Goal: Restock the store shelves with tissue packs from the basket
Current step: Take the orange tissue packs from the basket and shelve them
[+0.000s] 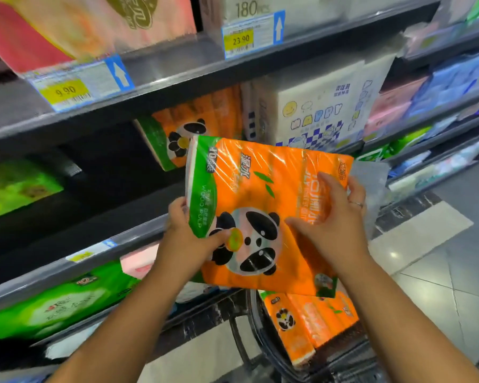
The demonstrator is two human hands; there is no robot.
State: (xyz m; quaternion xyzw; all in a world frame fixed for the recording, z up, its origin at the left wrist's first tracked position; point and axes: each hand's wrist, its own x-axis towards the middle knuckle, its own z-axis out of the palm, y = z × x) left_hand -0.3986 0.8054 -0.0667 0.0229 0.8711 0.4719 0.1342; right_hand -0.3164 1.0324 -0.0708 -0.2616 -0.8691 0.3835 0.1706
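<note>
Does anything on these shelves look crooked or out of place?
Only mildly. The orange panda pack on the middle shelf sits angled, unlike the white pack beside it, with a dark gap to its left. The tissue pack gripped by left hand and right hand has its print upside down. No damage shows.

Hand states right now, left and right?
Left hand: grips the orange plastic-wrapped panda tissue pack by its green edge.
Right hand: holds the same pack's right side.
</note>
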